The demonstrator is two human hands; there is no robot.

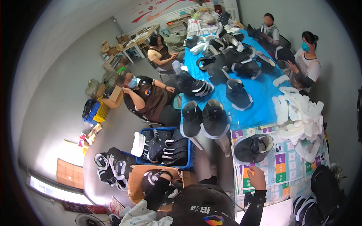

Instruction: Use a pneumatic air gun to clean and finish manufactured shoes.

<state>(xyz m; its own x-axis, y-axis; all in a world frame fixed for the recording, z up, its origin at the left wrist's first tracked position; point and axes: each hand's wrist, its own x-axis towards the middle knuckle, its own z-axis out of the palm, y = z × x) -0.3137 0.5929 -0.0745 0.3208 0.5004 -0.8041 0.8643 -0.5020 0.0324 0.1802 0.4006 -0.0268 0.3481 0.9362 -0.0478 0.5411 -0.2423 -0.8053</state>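
My left hand [164,175], in a black sleeve, reaches down into a brown cardboard box [136,185] and rests on a black-and-white shoe [154,180]. Its fingers are hidden. With fingers curled, my right hand [257,177] lies on printed sheets [283,165] at the near end of the table. I cannot make out anything held in it. A black shoe [252,148] lies on its side just beyond that hand.
A blue crate [188,158] full of black shoes stands on the floor past the box, with more shoes [111,167] to its left. White insoles [301,120] are piled at the right. Several shoes cover the blue tabletop [260,101]. Several co-workers sit around it.
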